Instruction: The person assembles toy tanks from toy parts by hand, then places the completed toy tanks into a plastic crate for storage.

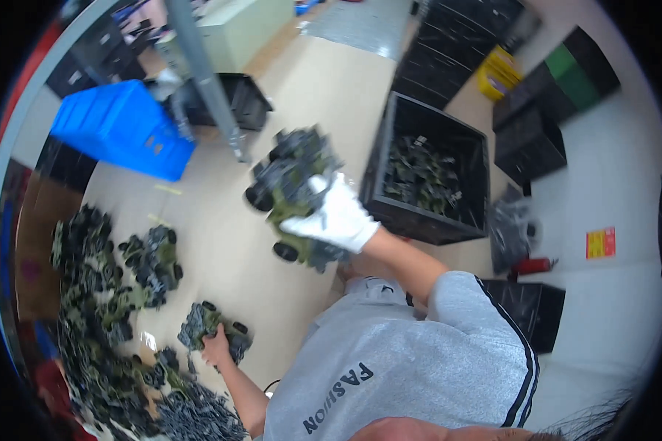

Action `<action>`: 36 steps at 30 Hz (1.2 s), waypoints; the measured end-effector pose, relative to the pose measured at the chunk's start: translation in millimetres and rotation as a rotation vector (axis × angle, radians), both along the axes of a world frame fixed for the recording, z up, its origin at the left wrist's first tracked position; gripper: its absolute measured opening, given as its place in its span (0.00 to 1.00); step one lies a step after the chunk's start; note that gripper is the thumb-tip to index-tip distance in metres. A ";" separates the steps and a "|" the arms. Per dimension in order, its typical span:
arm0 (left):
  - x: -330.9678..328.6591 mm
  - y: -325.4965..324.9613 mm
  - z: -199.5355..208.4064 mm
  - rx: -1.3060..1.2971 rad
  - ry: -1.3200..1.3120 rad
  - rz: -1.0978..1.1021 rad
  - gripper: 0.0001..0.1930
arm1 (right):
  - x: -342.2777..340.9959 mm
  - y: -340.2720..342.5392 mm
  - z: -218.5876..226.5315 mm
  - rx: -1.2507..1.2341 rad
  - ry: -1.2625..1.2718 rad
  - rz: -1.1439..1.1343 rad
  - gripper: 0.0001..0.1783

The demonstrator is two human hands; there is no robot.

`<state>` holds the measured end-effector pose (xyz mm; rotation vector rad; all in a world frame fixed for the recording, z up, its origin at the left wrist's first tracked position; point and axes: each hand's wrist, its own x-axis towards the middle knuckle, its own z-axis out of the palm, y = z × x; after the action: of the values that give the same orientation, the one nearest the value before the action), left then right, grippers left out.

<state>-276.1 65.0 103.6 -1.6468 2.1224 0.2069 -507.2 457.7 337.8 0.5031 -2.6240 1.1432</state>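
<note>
My right hand (338, 217), in a white glove, is raised and shut on an olive-green and grey toy vehicle (294, 173) with black wheels, held up above the pale surface. My left hand (217, 344), bare, grips a smaller toy vehicle of the same kind (198, 320) that rests on the surface at lower left. A pile of several similar toy vehicles (95, 294) lies just left of that hand. My grey sweatshirt fills the lower middle of the view.
A black crate (426, 224) holding dark plastic parts stands to the right of the raised toy. A blue bin (125, 125) and a grey metal post (198, 66) are at upper left. More black crates (529, 140), a yellow container (499, 70) and a red cylinder (533, 264) lie at right.
</note>
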 end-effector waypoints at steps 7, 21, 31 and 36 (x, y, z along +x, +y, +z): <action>-41.4 84.2 50.3 0.062 0.403 -0.302 0.53 | -26.2 312.2 7.6 -0.173 -0.170 -0.491 0.27; -375.2 621.8 205.2 0.955 0.884 -0.984 0.42 | -67.5 591.9 -153.5 -0.508 -0.822 -0.372 0.30; -418.0 770.7 -3.1 0.358 -0.085 -1.187 0.46 | -74.5 557.5 -268.9 0.490 -1.311 -0.953 0.53; -386.9 765.1 -103.3 0.199 -0.188 -1.193 0.42 | -93.6 550.5 -297.0 0.607 -1.336 -0.898 0.54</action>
<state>-663.0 830.2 0.3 -0.1128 2.4275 -0.1139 -600.7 1008.2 40.8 -1.8031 -3.3796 0.2853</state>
